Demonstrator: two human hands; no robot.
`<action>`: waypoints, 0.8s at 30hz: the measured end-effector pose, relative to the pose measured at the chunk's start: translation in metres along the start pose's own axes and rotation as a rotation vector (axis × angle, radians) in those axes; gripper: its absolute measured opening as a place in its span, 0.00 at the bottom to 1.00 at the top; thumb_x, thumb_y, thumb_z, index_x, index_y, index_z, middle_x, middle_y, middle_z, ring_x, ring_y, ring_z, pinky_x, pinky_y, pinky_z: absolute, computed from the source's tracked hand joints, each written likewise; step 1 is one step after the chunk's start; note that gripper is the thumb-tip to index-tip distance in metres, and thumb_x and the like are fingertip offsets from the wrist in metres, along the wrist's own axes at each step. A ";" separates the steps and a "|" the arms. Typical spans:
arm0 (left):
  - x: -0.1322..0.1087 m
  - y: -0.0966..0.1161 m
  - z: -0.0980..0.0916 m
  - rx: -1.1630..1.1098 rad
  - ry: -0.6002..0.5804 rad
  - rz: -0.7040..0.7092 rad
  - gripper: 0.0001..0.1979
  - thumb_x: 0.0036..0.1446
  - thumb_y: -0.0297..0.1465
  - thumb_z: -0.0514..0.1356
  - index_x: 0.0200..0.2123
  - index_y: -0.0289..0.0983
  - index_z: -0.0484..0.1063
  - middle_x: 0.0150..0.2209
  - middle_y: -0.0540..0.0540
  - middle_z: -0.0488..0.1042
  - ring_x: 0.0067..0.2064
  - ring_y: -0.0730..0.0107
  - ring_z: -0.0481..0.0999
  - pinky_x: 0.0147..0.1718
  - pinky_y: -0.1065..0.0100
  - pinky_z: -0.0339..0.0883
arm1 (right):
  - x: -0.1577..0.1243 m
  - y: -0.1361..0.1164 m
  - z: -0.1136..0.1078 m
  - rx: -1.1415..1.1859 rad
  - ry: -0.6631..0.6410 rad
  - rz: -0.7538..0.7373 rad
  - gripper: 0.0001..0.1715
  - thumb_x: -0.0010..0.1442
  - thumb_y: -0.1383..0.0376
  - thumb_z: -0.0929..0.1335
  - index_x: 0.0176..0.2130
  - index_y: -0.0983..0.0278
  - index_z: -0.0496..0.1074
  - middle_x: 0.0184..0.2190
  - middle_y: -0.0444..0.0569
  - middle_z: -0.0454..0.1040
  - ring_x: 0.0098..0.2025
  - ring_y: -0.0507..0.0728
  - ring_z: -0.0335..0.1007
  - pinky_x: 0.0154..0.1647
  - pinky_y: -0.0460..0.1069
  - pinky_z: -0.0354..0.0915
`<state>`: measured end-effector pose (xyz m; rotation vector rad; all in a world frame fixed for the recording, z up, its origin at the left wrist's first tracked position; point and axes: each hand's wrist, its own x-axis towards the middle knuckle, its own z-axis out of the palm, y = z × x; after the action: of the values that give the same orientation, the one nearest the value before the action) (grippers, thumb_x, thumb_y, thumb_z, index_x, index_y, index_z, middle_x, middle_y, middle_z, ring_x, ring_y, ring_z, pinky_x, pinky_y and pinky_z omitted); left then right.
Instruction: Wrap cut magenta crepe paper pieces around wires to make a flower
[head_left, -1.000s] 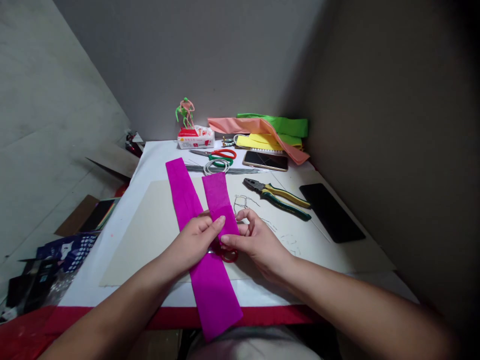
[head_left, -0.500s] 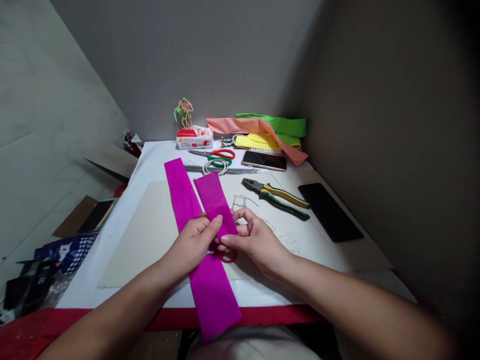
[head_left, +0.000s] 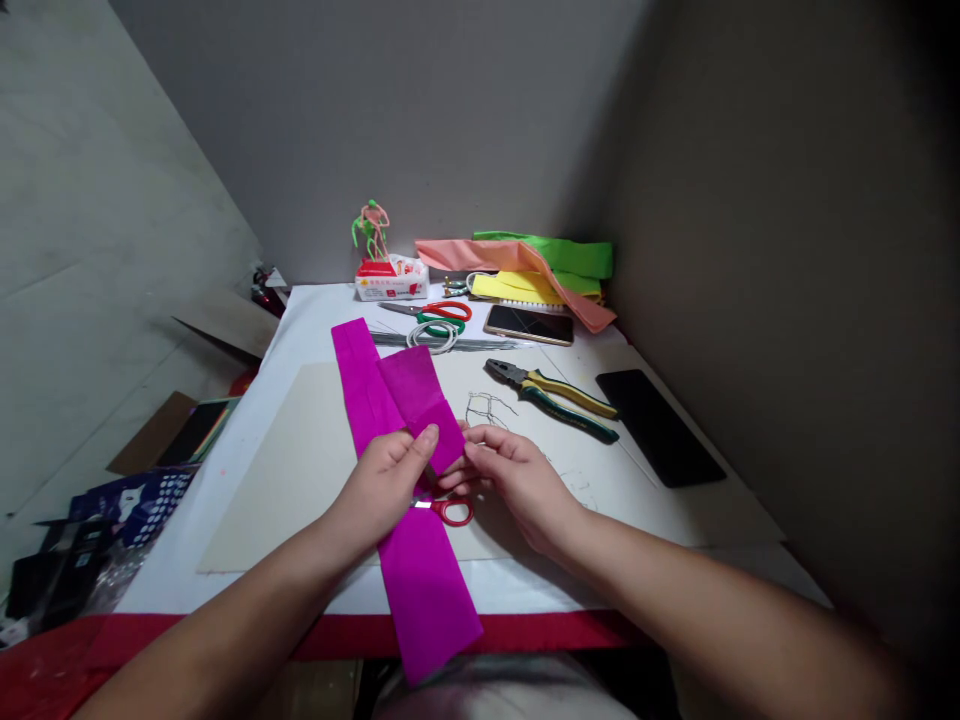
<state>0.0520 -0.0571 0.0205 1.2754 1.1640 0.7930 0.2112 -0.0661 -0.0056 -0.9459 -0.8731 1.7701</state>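
A short piece of magenta crepe paper (head_left: 420, 400) is held up just above the table, pinched at its near end by both hands. My left hand (head_left: 386, 480) grips it with thumb on top and fingers curled. My right hand (head_left: 517, 475) pinches its right corner with the fingertips. Under the hands a long magenta crepe strip (head_left: 424, 580) lies across the beige board (head_left: 300, 470) and hangs over the table's near edge. Small red-handled scissors (head_left: 452, 510) rest on the table between the hands, partly hidden.
Pliers (head_left: 555, 392), a bent wire shape (head_left: 487, 408), a dark phone (head_left: 660, 425), a second phone (head_left: 529, 323), red and green scissors (head_left: 439, 314), a white cable coil (head_left: 433, 335), a tissue pack (head_left: 390, 280) and stacked crepe rolls (head_left: 540, 265) lie behind. Walls close in left and right.
The short magenta piece has swung leftward, now overlapping the long strip. My right hand shifted from under the piece to pinch its corner, uncovering the red scissors.
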 end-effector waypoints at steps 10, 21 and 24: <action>-0.004 0.004 0.007 -0.147 -0.225 -0.096 0.21 0.55 0.47 0.62 0.30 0.32 0.75 0.28 0.43 0.77 0.29 0.67 0.74 0.32 0.66 0.67 | -0.002 -0.019 -0.005 -0.261 0.031 -0.284 0.13 0.52 0.60 0.73 0.38 0.61 0.73 0.35 0.46 0.72 0.36 0.54 0.67 0.37 0.49 0.63; -0.001 -0.003 0.004 -0.093 -0.213 -0.101 0.19 0.59 0.43 0.60 0.29 0.32 0.74 0.26 0.46 0.75 0.27 0.71 0.72 0.33 0.67 0.67 | -0.001 -0.014 -0.002 -0.057 0.059 -0.210 0.10 0.52 0.62 0.74 0.28 0.63 0.71 0.22 0.40 0.69 0.23 0.49 0.59 0.26 0.46 0.57; -0.001 -0.003 0.005 -0.118 -0.245 -0.112 0.19 0.58 0.44 0.60 0.33 0.31 0.75 0.31 0.43 0.78 0.31 0.68 0.75 0.36 0.65 0.69 | -0.002 -0.014 -0.001 -0.085 0.007 -0.219 0.08 0.52 0.63 0.74 0.30 0.63 0.73 0.25 0.42 0.71 0.24 0.50 0.61 0.29 0.47 0.59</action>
<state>0.0557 -0.0604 0.0172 1.1628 0.9685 0.5953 0.2183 -0.0634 0.0062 -0.8747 -1.0145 1.5527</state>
